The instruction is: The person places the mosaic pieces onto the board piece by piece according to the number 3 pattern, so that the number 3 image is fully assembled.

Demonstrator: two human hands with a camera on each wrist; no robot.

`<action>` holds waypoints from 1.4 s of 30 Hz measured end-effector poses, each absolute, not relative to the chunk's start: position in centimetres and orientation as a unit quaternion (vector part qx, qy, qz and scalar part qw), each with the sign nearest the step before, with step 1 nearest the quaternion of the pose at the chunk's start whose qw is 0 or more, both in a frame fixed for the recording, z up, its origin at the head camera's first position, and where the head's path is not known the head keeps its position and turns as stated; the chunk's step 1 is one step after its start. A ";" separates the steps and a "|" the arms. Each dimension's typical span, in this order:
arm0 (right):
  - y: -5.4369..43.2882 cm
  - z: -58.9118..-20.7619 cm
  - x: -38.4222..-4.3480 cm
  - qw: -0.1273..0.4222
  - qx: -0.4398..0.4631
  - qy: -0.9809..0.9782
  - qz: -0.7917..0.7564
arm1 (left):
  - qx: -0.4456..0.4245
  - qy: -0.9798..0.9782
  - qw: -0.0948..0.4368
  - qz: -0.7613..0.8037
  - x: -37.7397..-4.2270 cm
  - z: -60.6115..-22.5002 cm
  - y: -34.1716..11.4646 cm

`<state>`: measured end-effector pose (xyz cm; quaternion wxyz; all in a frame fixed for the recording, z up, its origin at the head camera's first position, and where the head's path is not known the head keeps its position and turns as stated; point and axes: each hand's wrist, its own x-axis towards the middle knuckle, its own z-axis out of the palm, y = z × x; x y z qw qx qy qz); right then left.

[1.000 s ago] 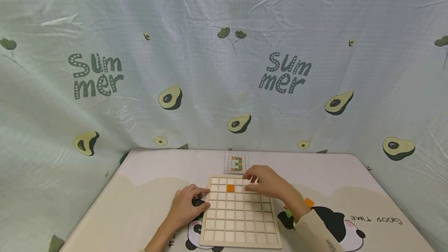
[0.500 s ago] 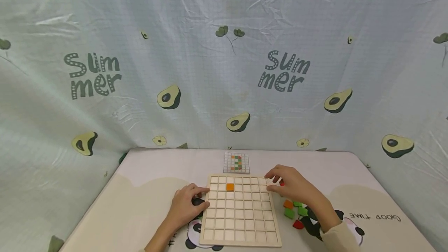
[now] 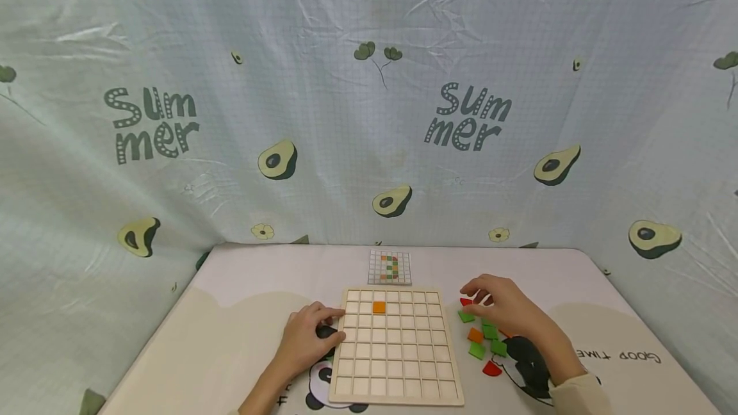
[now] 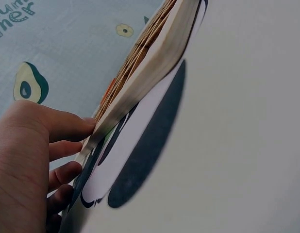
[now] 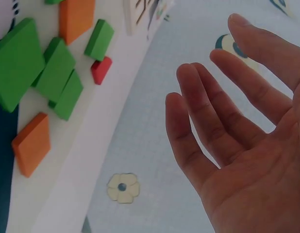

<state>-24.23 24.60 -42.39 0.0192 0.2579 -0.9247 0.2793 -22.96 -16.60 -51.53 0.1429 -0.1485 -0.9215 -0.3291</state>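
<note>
A wooden grid board [image 3: 394, 354] lies on the table with one orange square tile [image 3: 378, 307] in a cell near its far side. My left hand [image 3: 308, 336] touches the board's left edge with thumb and index finger. In the left wrist view, the fingertips [image 4: 88, 127] meet the board's rim [image 4: 157, 73]. To the right of the board, my right hand [image 3: 504, 303] hovers over loose tiles, fingers loosely bent and holding nothing. Beneath it are a red piece [image 3: 466, 301] and a green tile [image 3: 466, 317]; the right wrist view shows its palm and spread fingers [image 5: 193, 92].
A small printed card [image 3: 389, 268] with a coloured grid pattern lies beyond the board. More loose tiles lie right of the board, among them an orange tile [image 3: 475, 335], a green tile [image 3: 476, 351] and a red rounded piece [image 3: 492, 369]. A patterned curtain [image 3: 334, 114] hangs behind.
My right hand has moved from above the board to the right, over the loose tiles. The left hand has stayed at the board's edge.
</note>
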 end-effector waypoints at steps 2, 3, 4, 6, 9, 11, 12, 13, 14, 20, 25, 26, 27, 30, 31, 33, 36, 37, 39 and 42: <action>25.1 -42.7 -24.3 0.013 0.244 -0.926 0.286 | -0.147 -0.922 0.144 -0.329 -23.0 -51.5 -16.5; 25.3 -42.9 -24.3 0.011 0.238 -0.928 0.288 | -0.147 -0.922 0.144 -0.329 -23.0 -51.5 -16.5; 25.5 -43.0 -24.3 0.010 0.232 -0.929 0.288 | -0.146 -0.922 0.144 -0.329 -23.0 -51.5 -16.5; 25.9 -43.3 -24.3 0.012 0.221 -0.931 0.289 | -0.144 -0.923 0.143 -0.328 -23.0 -51.5 -16.4; 26.5 -43.6 -24.4 0.016 0.204 -0.935 0.289 | -0.141 -0.923 0.146 -0.327 -23.0 -51.5 -16.5; 26.9 -43.9 -24.5 0.015 0.192 -0.937 0.290 | -0.141 -0.923 0.147 -0.326 -22.9 -51.5 -16.5; 27.1 -44.0 -24.5 0.013 0.186 -0.938 0.291 | -0.140 -0.924 0.147 -0.325 -22.9 -51.5 -16.5; 27.3 -44.1 -24.5 0.012 0.179 -0.940 0.292 | -0.140 -0.924 0.147 -0.325 -23.0 -51.5 -16.5; 27.5 -44.3 -24.6 0.009 0.173 -0.941 0.292 | -0.140 -0.924 0.146 -0.325 -23.0 -51.5 -16.5; 28.4 -45.2 -25.0 -0.008 0.144 -0.944 0.296 | -0.142 -0.923 0.143 -0.327 -23.0 -51.5 -16.5; 29.0 -46.4 -25.3 -0.021 0.123 -0.946 0.300 | -0.142 -0.923 0.139 -0.329 -23.0 -51.5 -16.6; 29.1 -46.5 -25.3 -0.021 0.124 -0.945 0.302 | -0.142 -0.923 0.139 -0.330 -23.0 -51.5 -16.6; 29.2 -46.7 -25.3 -0.021 0.125 -0.944 0.304 | -0.142 -0.923 0.138 -0.330 -23.0 -51.5 -16.5; 29.3 -46.9 -25.3 -0.019 0.137 -0.942 0.306 | -0.142 -0.923 0.139 -0.328 -22.9 -51.5 -16.6; 29.3 -47.0 -25.3 -0.020 0.137 -0.942 0.306 | -0.142 -0.923 0.140 -0.329 -22.8 -51.5 -16.6; 29.4 -47.0 -25.3 -0.023 0.136 -0.943 0.305 | -0.144 -0.923 0.141 -0.329 -22.8 -51.4 -16.5; 29.6 -47.0 -25.4 -0.033 0.131 -0.942 0.309 | -0.147 -0.922 0.142 -0.328 -22.8 -51.3 -16.4; 29.7 -47.0 -25.4 -0.037 0.128 -0.941 0.311 | -0.146 -0.922 0.143 -0.328 -22.8 -51.3 -16.4; 29.8 -47.0 -25.5 -0.046 0.129 -0.937 0.321 | -0.145 -0.923 0.144 -0.326 -22.8 -51.3 -16.3; 29.9 -47.0 -25.5 -0.061 0.134 -0.931 0.333 | -0.142 -0.923 0.144 -0.326 -22.8 -51.4 -16.4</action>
